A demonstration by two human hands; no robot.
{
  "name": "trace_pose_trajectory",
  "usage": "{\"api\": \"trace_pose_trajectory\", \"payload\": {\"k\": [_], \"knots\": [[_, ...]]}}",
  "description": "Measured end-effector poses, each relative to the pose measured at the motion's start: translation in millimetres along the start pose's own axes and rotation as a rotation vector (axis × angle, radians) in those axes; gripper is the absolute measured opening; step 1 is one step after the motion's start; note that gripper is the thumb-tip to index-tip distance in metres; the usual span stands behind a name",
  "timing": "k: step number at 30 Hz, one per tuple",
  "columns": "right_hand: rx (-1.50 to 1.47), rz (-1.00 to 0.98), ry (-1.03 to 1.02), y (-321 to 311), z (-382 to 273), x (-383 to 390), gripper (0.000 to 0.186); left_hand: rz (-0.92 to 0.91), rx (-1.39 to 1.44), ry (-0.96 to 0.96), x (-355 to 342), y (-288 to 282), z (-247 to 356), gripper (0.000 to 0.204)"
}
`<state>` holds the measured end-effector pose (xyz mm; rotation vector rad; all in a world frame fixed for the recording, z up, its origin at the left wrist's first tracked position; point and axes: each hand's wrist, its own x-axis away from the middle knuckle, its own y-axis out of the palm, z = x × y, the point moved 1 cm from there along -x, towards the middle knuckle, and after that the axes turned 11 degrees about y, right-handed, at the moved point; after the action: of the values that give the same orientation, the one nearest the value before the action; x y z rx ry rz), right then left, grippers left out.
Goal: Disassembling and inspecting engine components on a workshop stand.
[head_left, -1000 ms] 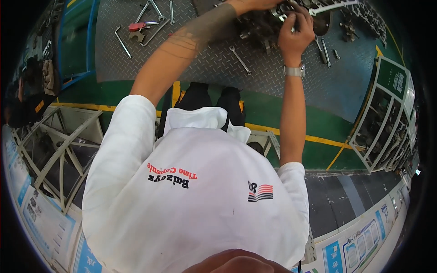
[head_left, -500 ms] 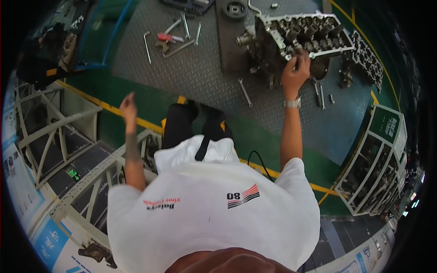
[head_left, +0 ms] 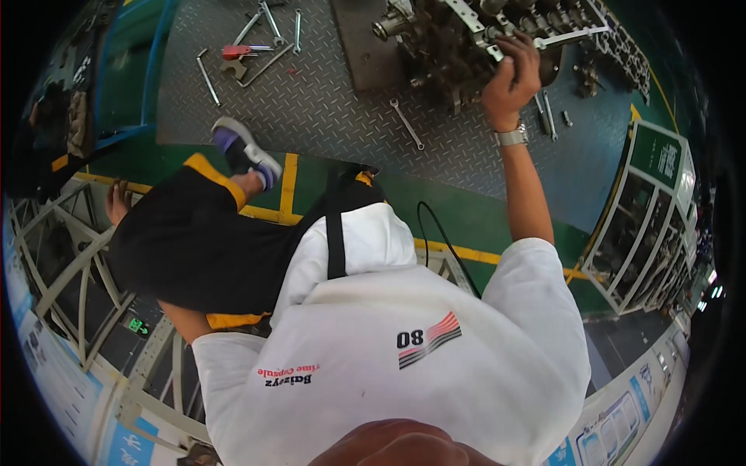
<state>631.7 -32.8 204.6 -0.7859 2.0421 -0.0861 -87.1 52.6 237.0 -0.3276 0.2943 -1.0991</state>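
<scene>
Gripping the engine block [head_left: 466, 39] at the top of the frame, your right hand [head_left: 511, 78] has its fingers curled over the near edge of that dark, greasy casting, just under a bright metal bar [head_left: 571, 35] running across it. Your left hand [head_left: 118, 200] sits at the left of the frame, touching a white metal frame [head_left: 58, 256]; its fingers are too small and half hidden, so I cannot tell whether they clasp or just rest.

That engine looks heavy and rigid, I'd judge, all cast metal with sharp ribs and probably an oily film, so it will not give and may be slick. Hold it by a solid flange or the thick edge you have now, not by the thin bar or small fittings.

It sits on a dark plate on the grey checker-plate floor [head_left: 326, 101], which fills the upper middle of the frame. A wrench [head_left: 407, 123] lies just below the engine, and a scatter of tools with a red-handled one [head_left: 237, 51] lies at upper left, well apart. More spanners [head_left: 548, 116] lie right of your wrist. Below the steel comes green floor with a yellow line [head_left: 289, 182], and your shoe [head_left: 245, 151] is lifted over it. A glass-fronted cabinet [head_left: 645, 225] stands at the right.
</scene>
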Motion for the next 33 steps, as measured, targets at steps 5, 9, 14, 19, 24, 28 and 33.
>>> {"api": "trace_pose_trajectory", "payload": {"k": [5,9,14,19,24,28,33], "knots": [[0.008,0.008,0.037,8,2,4,0.029,-0.432,-0.182,0.153,-87,141,-15,0.032],[0.071,-0.017,0.065,12,-9,8,0.031,-0.892,-0.155,0.353,-90,337,-28,0.03],[0.122,-0.04,0.126,7,-15,7,0.033,-1.412,0.057,0.763,29,525,32,0.044],[0.043,0.116,0.239,15,-7,16,0.035,-1.42,-0.313,0.828,115,570,56,0.073],[0.663,0.7,0.137,36,-16,71,0.021,-1.717,0.227,-0.235,114,571,50,0.052],[0.486,0.931,0.868,122,-13,180,0.023,-1.78,0.296,-0.377,101,566,51,0.059],[1.074,-0.026,1.359,183,1,311,0.049,-1.942,0.394,-0.368,94,593,34,0.09]]}}
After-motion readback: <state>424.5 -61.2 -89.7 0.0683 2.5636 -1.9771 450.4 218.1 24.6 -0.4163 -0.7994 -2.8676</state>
